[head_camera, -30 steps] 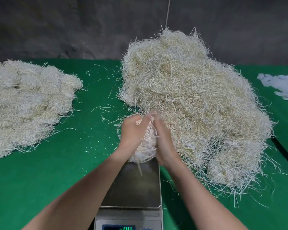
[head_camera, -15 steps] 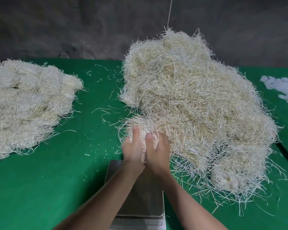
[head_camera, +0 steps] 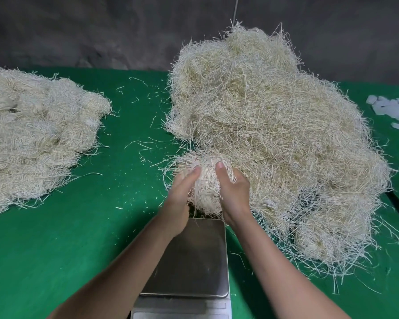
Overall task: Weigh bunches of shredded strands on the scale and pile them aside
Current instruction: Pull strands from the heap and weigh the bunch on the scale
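One bunch (head_camera: 205, 187) grasped by left hand (head_camera: 180, 196) and right hand (head_camera: 234, 192), one scale (head_camera: 194, 261), two piles (head_camera: 274, 125) (head_camera: 32, 139).

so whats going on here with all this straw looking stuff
A person is weighing out shredded strands. The left grip and the right grip hold a bunch of shredded strands between them, at the near edge of the big loose heap. The bunch is not yet on the scale, whose pan sits just below it. A flatter pile lies to the left on the green table.
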Demonstrator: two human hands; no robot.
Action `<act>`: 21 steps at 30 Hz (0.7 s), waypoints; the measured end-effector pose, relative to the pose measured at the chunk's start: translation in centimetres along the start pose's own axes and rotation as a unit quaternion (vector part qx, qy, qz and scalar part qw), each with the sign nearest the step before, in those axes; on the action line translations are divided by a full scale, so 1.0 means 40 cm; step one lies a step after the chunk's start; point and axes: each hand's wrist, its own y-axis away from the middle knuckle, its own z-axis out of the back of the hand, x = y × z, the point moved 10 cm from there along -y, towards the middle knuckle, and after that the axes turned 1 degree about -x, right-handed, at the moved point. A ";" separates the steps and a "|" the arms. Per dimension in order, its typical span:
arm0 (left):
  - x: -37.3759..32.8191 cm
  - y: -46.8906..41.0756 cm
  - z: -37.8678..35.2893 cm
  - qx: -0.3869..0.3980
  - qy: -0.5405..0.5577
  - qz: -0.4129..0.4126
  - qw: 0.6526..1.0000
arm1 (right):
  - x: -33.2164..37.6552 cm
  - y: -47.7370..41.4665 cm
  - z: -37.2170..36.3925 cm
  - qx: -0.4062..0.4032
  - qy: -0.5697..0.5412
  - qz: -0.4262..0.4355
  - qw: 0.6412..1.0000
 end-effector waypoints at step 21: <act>-0.036 0.029 0.115 -0.083 0.056 -0.105 0.989 | 0.081 0.037 -0.088 0.027 0.002 0.087 0.996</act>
